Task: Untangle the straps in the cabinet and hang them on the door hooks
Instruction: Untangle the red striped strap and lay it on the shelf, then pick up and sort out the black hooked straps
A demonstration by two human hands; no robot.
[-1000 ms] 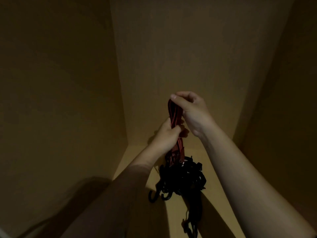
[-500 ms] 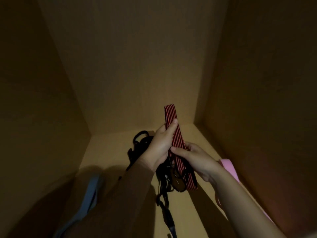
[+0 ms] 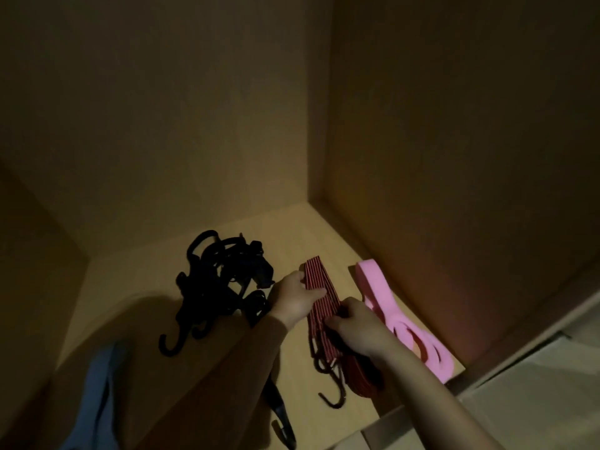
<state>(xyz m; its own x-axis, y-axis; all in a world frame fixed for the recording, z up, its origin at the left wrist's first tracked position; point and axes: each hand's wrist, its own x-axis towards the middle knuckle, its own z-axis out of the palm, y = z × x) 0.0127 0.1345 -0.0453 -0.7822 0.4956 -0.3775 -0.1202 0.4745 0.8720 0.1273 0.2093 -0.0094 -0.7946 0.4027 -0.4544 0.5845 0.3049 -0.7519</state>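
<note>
Red-and-black striped elastic strap (image 3: 321, 289) sits folded between our hands: left hand (image 3: 297, 298) pinching its upper fold, right hand (image 3: 355, 326) gripping lower down.

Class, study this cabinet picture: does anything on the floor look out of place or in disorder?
Yes. The black straps lie in a knotted heap on the cabinet floor, hooks sticking out, left of the hands. The left hand and right hand grip the red striped strap. A pink strap lies loosely coiled against the right wall.
</note>
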